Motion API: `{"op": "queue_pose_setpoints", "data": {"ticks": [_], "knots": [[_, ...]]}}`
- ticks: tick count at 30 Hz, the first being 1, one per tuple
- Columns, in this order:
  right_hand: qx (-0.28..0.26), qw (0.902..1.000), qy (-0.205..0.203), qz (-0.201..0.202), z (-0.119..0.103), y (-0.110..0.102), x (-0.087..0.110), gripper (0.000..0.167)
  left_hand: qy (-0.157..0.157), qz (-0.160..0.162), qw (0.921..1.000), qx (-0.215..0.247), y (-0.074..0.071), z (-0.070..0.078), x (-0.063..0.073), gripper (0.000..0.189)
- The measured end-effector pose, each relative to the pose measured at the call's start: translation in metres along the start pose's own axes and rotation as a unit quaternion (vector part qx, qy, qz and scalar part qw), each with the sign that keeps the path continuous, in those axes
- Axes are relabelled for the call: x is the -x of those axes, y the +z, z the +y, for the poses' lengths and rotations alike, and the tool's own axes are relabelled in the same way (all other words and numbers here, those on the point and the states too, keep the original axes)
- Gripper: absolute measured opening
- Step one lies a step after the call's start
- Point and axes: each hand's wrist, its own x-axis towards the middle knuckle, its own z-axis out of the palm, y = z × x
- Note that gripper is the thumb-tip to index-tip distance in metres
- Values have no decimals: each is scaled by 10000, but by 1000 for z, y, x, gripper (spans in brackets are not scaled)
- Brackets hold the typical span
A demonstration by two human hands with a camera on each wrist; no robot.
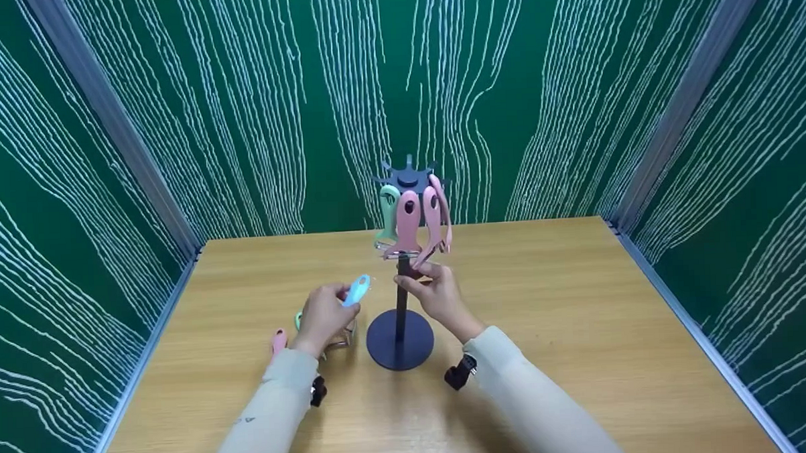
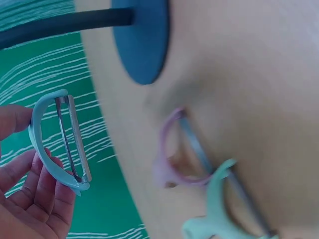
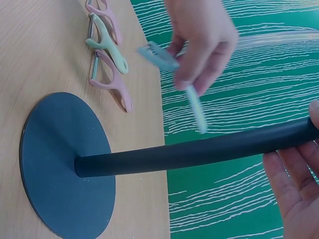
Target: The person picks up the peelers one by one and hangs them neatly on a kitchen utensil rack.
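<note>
My left hand (image 1: 324, 316) pinches a light blue peeler (image 1: 357, 290) above the table, left of a black stand's pole (image 1: 401, 300). In the left wrist view, its metal blade shows on the curved head of the blue peeler (image 2: 36, 132). My right hand (image 1: 442, 300) grips the pole (image 3: 199, 152) below the hanging peelers, thumb and fingers on opposite sides. From the stand's hooked top (image 1: 408, 179) hang a green peeler (image 1: 388, 217) and several pink ones, the front pink peeler (image 1: 408, 226) facing me.
On the table left of the stand's round base (image 1: 384, 351) lie a green peeler (image 3: 107, 42) and two pink peelers, the nearer pink peeler (image 3: 115, 82) closest to the base. The wooden table (image 1: 568, 341) meets green, white-lined walls (image 1: 258, 111) at the back and sides.
</note>
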Motion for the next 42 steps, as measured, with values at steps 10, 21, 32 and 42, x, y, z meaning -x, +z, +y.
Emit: {"op": "queue_pose_setpoints", "data": {"ticks": [10, 21, 32, 42], "knots": [[21, 10000, -41, -17, 3, -2, -1, 4, 33, 35, 9995, 314, -28, 22, -10, 41], [71, 9999, -34, -65, -1, -2, 0, 6, 516, 353, 9961, 622, -60, 53, -17, 38], [119, 9997, -227, -12, 2, 1, -1, 4, 1252, 887, 9821, 1095, -83, 75, -16, 36], [91, 9999, -79, -30, 4, 1, 1, 4, 1504, 910, 9754, 1330, -97, 95, -11, 40]]}}
